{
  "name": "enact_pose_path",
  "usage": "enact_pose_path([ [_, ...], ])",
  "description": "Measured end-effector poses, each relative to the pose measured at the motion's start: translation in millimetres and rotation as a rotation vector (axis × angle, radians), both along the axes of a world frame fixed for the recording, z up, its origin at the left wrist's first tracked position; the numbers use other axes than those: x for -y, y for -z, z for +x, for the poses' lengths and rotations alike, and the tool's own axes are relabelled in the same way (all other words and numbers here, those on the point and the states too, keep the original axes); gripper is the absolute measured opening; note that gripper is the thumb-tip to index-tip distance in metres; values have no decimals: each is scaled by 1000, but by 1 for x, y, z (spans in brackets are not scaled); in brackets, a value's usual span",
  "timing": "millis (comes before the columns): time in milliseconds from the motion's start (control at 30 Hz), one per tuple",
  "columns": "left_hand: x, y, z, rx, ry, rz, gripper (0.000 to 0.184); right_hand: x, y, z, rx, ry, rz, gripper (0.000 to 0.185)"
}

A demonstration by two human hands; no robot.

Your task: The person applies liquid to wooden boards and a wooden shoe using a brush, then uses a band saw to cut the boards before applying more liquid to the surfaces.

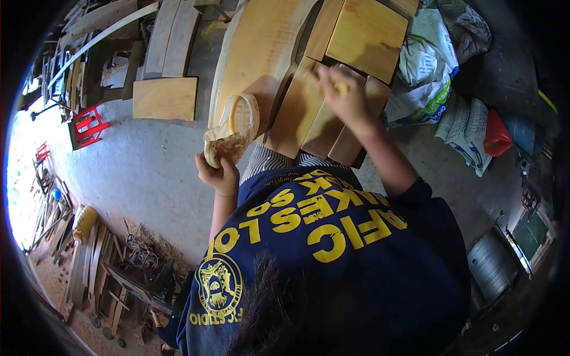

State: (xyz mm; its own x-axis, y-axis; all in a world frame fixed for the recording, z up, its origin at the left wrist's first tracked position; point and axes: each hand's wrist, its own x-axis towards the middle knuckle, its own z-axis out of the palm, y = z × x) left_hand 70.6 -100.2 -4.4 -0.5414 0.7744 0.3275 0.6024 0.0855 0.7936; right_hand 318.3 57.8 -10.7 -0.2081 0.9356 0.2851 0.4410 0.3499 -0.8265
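Note:
My left hand [218,175] is closed around the edge of a cut-open plastic container [243,118], tilted and smeared inside with brownish residue. My right hand [345,98] is closed on a brush [341,88] with a yellowish handle; motion blurs its far end. The brush is over a wooden board [295,110], whose surface looks partly glossy. Beside it lie more boards, among them a narrow board [325,132] and a wide yellowish board [368,38]. Left of these is a long wooden slab [252,44], with the container over its near end.
White sacks [424,71] stand on the right, near a red bag [497,133]. A loose board [164,98] and a red stool [90,126] are at left. Scrap timber [89,261] and a yellow jerrycan [85,222] lie lower left. Another person's hand [156,319] shows at the bottom left.

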Motion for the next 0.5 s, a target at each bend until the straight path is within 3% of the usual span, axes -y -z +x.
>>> enact_pose_path([
  [33, 0, 0, 0, -3, -1, 0, 11, 25, 21, -18, -217, 37, -34, 23],
  [100, -1, -2, 1, 10, -10, -6, 11, 64, 21, -28, -148, -123, -437, 30],
  [133, -1, -3, 3, 14, -12, -3, 11, 81, 21, -39, -268, -105, -575, 31],
  [167, -1, -5, 4, 32, -7, -15, 10, 89, 24, -42, -196, -114, -448, 33],
  [300, 1, -4, 4, 58, 18, -25, 9, 67, 6, -12, -433, 97, -701, 30],
  [367, -1, -2, 2, 42, 14, -5, 9, 42, -7, 21, -310, 307, -635, 25],
  [433, -2, 2, 2, 33, 6, 24, 10, 16, 1, 65, -102, 272, -160, 22],
  [467, -1, 4, 0, 54, 2, 21, 10, 18, 0, 74, -97, 281, -157, 22],
  [500, 0, 4, 0, 72, 0, 19, 10, 23, 1, 81, 64, 185, 9, 20],
])
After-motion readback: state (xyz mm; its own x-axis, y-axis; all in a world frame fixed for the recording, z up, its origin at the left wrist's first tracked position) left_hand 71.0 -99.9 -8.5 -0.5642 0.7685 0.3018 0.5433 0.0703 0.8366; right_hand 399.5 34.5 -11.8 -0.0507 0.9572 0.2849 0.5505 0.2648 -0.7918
